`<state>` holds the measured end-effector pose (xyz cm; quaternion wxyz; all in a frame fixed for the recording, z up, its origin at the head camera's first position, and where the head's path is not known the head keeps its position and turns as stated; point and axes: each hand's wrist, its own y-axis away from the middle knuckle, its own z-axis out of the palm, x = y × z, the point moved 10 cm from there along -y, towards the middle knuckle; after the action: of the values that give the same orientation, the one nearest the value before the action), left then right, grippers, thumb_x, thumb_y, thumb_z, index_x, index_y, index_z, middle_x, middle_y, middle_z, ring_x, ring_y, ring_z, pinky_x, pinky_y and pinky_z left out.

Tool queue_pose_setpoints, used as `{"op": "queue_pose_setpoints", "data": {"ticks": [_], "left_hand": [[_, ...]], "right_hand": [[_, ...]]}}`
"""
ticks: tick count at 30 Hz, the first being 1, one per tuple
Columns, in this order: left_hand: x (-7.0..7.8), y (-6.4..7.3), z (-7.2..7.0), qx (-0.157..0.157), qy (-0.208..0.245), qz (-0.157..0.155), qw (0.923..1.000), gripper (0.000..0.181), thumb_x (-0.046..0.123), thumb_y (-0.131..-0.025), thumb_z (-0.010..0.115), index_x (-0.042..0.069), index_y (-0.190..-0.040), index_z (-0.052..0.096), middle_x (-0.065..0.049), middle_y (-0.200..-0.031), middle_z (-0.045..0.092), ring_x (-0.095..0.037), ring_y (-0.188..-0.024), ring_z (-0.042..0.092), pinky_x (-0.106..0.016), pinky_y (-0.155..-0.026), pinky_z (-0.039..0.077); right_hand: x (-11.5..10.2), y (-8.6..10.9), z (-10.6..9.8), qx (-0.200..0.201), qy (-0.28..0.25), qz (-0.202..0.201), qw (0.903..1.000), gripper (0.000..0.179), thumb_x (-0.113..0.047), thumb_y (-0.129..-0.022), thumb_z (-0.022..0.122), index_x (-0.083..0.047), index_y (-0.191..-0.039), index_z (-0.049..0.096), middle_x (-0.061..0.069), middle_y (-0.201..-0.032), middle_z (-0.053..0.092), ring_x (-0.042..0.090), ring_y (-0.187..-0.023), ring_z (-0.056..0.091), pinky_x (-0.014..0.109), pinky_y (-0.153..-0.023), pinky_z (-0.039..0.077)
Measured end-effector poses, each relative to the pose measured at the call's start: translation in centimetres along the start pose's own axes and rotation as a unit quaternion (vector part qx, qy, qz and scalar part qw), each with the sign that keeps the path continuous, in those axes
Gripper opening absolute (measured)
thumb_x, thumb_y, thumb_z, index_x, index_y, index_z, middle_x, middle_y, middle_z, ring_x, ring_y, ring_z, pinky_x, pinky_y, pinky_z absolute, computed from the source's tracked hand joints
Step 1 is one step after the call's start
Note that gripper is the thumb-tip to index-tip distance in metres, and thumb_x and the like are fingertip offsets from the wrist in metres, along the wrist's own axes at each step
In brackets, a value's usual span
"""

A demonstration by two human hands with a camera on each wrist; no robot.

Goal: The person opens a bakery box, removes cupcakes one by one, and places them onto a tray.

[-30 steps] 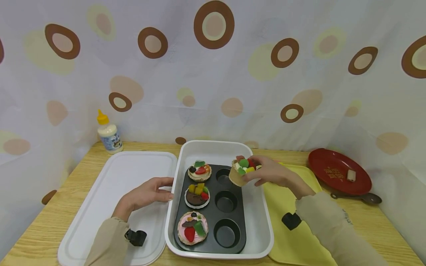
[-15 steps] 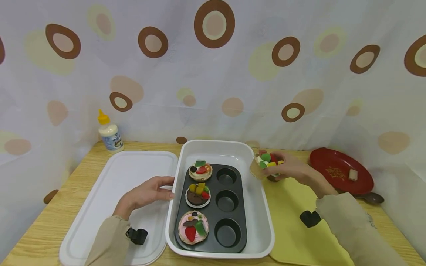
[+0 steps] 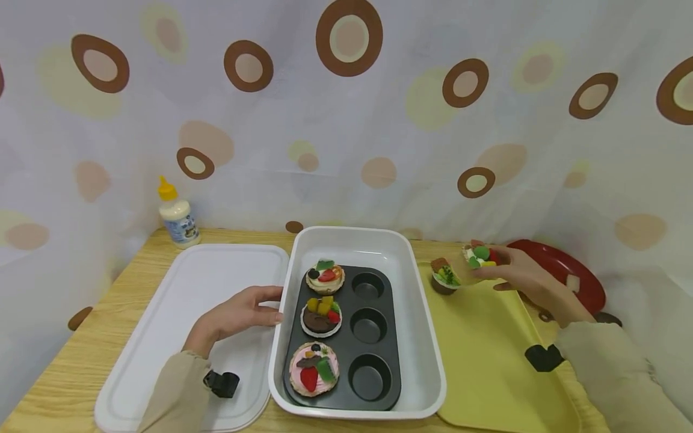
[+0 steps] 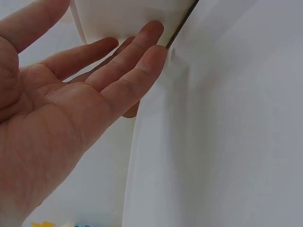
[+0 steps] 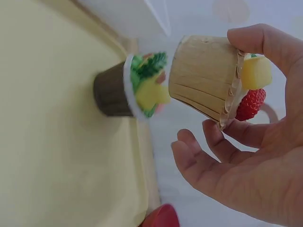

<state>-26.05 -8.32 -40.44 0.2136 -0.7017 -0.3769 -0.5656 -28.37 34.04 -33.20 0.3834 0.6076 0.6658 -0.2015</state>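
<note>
My right hand pinches a toy cupcake by the rim of its tan paper cup, above the yellow tray. Fruit pieces, among them a raspberry and a yellow cube, top it. Beside it on the tray's far left corner stands a brown-cupped cupcake. With fingers extended, my left hand touches the left wall of the white bin. Inside that bin lies a dark muffin pan. Its left column holds a cream cupcake, a chocolate one and a pink one; its right cups are bare.
A white lid lies left of the bin. At the back left stands a squeeze bottle with a yellow cap. Behind my right hand, a red plate leans near the wall, partly hidden, with a dark spoon by it.
My right hand has carried the tan-cupped cupcake rightward from above the muffin pan to above the yellow tray, which uncovers the brown-cupped cupcake. The left hand stays at the bin wall.
</note>
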Motion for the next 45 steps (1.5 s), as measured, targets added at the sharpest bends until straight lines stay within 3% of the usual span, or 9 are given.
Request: {"op": "queue_pose_setpoints", "data": {"ticks": [6,8,12,15,17,22,25,35,45], "left_hand": [[0.0,0.1,-0.1,0.001,-0.005,0.005,1.0000,0.065,0.017,-0.092,0.064,-0.011,-0.142,0.033,-0.030,-0.145,0.036,-0.045,-0.125,0.045,-0.046,-0.098,0.045],[0.1,0.0,0.0,-0.001,-0.006,0.007,1.0000,0.065,0.017,-0.093,0.064,-0.012,-0.142,0.033,-0.031,-0.144,0.036,-0.045,-0.125,0.045,-0.045,-0.098,0.046],[0.0,0.0,0.1,-0.002,-0.007,0.004,1.0000,0.065,0.017,-0.093,0.064,-0.012,-0.142,0.033,-0.030,-0.144,0.036,-0.045,-0.126,0.044,-0.045,-0.098,0.045],[0.0,0.0,0.1,0.000,-0.005,0.000,1.0000,0.065,0.016,-0.092,0.064,-0.011,-0.143,0.033,-0.030,-0.145,0.036,-0.044,-0.126,0.044,-0.045,-0.098,0.045],[0.0,0.1,0.0,0.001,-0.004,0.000,1.0000,0.066,0.017,-0.092,0.064,-0.012,-0.143,0.032,-0.030,-0.145,0.035,-0.044,-0.126,0.045,-0.045,-0.098,0.045],[-0.1,0.1,-0.1,0.004,-0.003,-0.003,1.0000,0.067,0.018,-0.092,0.065,-0.012,-0.143,0.032,-0.030,-0.145,0.036,-0.044,-0.126,0.045,-0.044,-0.097,0.046],[-0.2,0.2,0.0,0.001,-0.002,-0.005,1.0000,0.068,0.019,-0.092,0.065,-0.011,-0.143,0.032,-0.030,-0.145,0.035,-0.043,-0.126,0.045,-0.044,-0.097,0.047],[-0.2,0.3,0.2,-0.002,0.008,-0.009,0.9999,0.065,0.016,-0.093,0.064,-0.011,-0.143,0.032,-0.030,-0.145,0.035,-0.042,-0.126,0.046,-0.042,-0.095,0.048],[0.0,0.3,0.1,0.005,0.003,-0.015,0.9999,0.064,0.016,-0.093,0.063,-0.010,-0.143,0.033,-0.029,-0.144,0.038,-0.041,-0.125,0.048,-0.043,-0.096,0.047]], "right_hand": [[2.8,0.4,-1.1,0.036,0.024,0.036,0.9984,0.085,-0.040,-0.092,0.061,0.015,-0.143,0.020,0.033,-0.140,0.032,0.036,-0.114,0.048,0.040,-0.084,0.053],[3.6,0.6,-1.5,0.042,0.034,0.052,0.9971,0.091,-0.042,-0.092,0.062,0.016,-0.144,0.015,0.034,-0.139,0.030,0.028,-0.094,0.055,0.034,-0.074,0.055],[4.8,0.8,-1.9,0.042,0.027,0.080,0.9956,0.093,-0.044,-0.089,0.064,0.013,-0.145,0.015,0.018,-0.086,0.055,0.014,-0.051,0.041,0.027,-0.048,0.044],[5.4,0.7,-2.0,0.036,0.025,0.088,0.9952,0.094,-0.044,-0.088,0.066,0.012,-0.145,0.015,-0.002,-0.056,0.034,0.012,-0.043,0.032,0.028,-0.041,0.036],[5.8,0.6,-2.0,0.038,0.040,0.087,0.9947,0.097,-0.044,-0.088,0.066,0.015,-0.145,0.013,0.001,-0.065,0.044,0.013,-0.046,0.034,0.029,-0.043,0.038],[7.1,-0.1,-1.6,0.041,0.090,0.084,0.9915,0.080,-0.044,-0.088,0.065,0.015,-0.133,0.035,0.017,-0.105,0.054,0.020,-0.073,0.051,0.033,-0.061,0.049],[7.8,-0.4,-1.1,0.040,0.109,0.088,0.9894,0.078,-0.043,-0.086,0.066,0.017,-0.127,0.038,0.024,-0.111,0.054,0.026,-0.088,0.055,0.034,-0.068,0.051],[8.3,-0.6,-1.0,0.064,0.166,0.082,0.9806,0.085,-0.046,-0.076,0.077,0.015,-0.124,0.043,0.029,-0.114,0.054,0.037,-0.096,0.053,0.045,-0.077,0.049],[7.2,0.2,-1.2,0.060,0.166,0.071,0.9817,0.096,-0.053,-0.079,0.072,0.016,-0.133,0.033,0.036,-0.127,0.043,0.044,-0.108,0.047,0.052,-0.083,0.048]]}}
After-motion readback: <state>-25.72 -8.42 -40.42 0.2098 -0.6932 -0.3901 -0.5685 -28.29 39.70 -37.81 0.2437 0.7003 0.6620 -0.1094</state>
